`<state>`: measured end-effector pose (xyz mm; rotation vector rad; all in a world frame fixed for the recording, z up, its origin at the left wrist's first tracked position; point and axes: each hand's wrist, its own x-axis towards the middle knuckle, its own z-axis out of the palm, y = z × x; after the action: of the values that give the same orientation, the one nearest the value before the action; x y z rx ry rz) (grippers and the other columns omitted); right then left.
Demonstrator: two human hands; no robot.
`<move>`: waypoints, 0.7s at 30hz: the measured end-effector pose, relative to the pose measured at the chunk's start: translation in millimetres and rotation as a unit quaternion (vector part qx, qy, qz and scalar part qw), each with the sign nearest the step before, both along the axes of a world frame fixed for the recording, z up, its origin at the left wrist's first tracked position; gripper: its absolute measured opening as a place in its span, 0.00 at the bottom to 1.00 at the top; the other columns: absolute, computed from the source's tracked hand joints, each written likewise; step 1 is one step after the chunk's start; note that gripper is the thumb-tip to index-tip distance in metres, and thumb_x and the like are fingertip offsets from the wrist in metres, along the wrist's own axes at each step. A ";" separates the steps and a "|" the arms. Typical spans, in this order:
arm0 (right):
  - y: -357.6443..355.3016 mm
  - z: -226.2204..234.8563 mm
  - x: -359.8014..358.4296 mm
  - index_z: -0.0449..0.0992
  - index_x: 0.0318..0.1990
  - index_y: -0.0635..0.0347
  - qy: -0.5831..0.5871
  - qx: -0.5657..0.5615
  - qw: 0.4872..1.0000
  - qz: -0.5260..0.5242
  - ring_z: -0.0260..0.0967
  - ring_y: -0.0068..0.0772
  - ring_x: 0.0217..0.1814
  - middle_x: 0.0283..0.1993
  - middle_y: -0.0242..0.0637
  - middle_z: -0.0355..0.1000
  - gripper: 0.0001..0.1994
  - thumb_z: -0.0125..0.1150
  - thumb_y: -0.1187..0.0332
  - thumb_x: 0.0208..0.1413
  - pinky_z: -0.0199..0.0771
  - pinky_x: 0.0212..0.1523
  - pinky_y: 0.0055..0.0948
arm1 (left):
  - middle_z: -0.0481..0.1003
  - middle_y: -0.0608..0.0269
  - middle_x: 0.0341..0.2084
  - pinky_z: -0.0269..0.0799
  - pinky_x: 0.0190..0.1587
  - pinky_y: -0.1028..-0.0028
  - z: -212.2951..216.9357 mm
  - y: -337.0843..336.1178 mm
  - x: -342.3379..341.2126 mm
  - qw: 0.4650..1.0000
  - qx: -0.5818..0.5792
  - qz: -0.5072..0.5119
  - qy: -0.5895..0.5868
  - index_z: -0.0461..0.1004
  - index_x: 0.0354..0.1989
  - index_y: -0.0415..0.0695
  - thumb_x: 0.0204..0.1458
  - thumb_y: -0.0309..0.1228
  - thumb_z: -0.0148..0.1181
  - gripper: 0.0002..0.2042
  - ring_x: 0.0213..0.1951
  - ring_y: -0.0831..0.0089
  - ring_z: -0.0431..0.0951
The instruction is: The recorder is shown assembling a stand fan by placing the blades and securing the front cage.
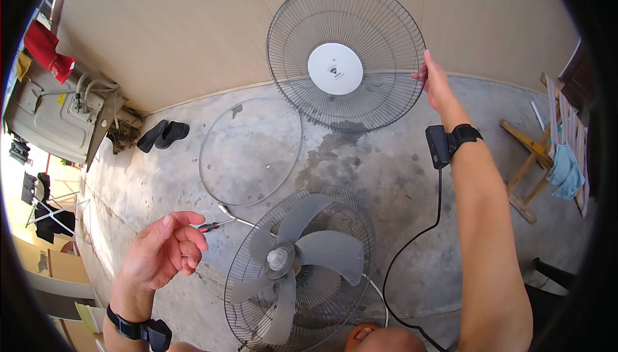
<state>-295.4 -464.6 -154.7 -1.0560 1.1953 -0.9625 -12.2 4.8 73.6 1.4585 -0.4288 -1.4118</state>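
On a stained concrete floor point(399, 178) by a tan wall, the right hand point(434, 85) has its grip closed on the rim of the front grille point(360, 23), propped upright against the wall. The left hand point(161, 252) hovers open and empty near a screwdriver point(209, 226), beside the loose ring point(251, 152) and the fan point(299, 265) with bare blades. Held at one edge only, the grille could roll or tip onto them.
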 end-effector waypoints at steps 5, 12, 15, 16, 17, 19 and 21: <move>53.2 28.0 28.3 0.61 0.21 0.52 -0.171 -0.058 0.979 -0.094 0.49 0.18 0.16 0.17 0.25 0.55 0.23 0.53 0.44 0.54 0.47 0.17 0.19 | 0.75 0.51 0.32 0.74 0.27 0.77 -18.3 1.4 -3.5 0.998 0.016 -0.053 0.018 0.65 0.48 0.31 0.62 0.40 0.39 0.21 0.26 0.71 0.75; 92.9 85.6 14.0 0.59 0.20 0.51 -0.170 -0.110 0.976 -0.082 0.46 0.15 0.16 0.17 0.24 0.53 0.23 0.55 0.44 0.53 0.45 0.17 0.17 | 0.75 0.56 0.31 0.73 0.28 0.79 -41.4 11.5 2.4 0.998 0.020 -0.056 0.004 0.67 0.47 0.33 0.62 0.38 0.42 0.18 0.27 0.74 0.75; 111.1 120.8 -1.2 0.56 0.19 0.47 -0.226 -0.091 0.967 -0.081 0.44 0.13 0.14 0.15 0.20 0.51 0.22 0.54 0.46 0.55 0.42 0.13 0.16 | 0.74 0.56 0.32 0.74 0.28 0.79 -50.8 16.8 9.8 0.999 0.007 -0.047 -0.017 0.67 0.47 0.34 0.61 0.39 0.42 0.18 0.27 0.75 0.75; 120.6 134.4 -4.9 0.56 0.19 0.46 -0.252 -0.079 0.962 -0.067 0.44 0.13 0.13 0.14 0.20 0.51 0.22 0.53 0.46 0.55 0.42 0.13 0.15 | 0.74 0.57 0.32 0.74 0.28 0.80 -52.8 19.2 13.2 0.999 0.009 -0.038 -0.035 0.66 0.48 0.35 0.61 0.39 0.43 0.18 0.27 0.75 0.75; 130.0 148.8 -10.2 0.56 0.19 0.45 -0.274 -0.069 0.958 -0.054 0.44 0.12 0.13 0.14 0.19 0.50 0.21 0.53 0.46 0.56 0.42 0.12 0.15 | 0.74 0.57 0.32 0.74 0.28 0.80 -55.7 20.1 18.1 0.999 0.000 -0.040 -0.031 0.66 0.48 0.35 0.61 0.39 0.43 0.18 0.27 0.75 0.75; 147.7 168.9 -17.7 0.57 0.18 0.45 -0.276 -0.077 0.957 -0.051 0.43 0.13 0.12 0.13 0.18 0.49 0.22 0.51 0.46 0.57 0.42 0.12 0.16 | 0.73 0.59 0.36 0.75 0.29 0.78 -62.6 19.1 29.5 0.997 -0.015 -0.004 -0.078 0.64 0.51 0.37 0.61 0.40 0.44 0.19 0.31 0.74 0.75; 170.5 185.7 -21.6 0.57 0.17 0.44 -0.301 -0.041 0.953 0.004 0.44 0.14 0.13 0.14 0.18 0.50 0.22 0.51 0.44 0.56 0.44 0.15 0.18 | 0.72 0.58 0.38 0.75 0.31 0.75 -65.3 16.5 36.6 0.995 -0.038 0.036 -0.083 0.63 0.52 0.39 0.60 0.42 0.44 0.20 0.35 0.73 0.74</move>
<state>-317.0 -294.1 31.0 -0.7451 0.6501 -1.2229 24.4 21.3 8.3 1.5192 -0.5238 -1.2096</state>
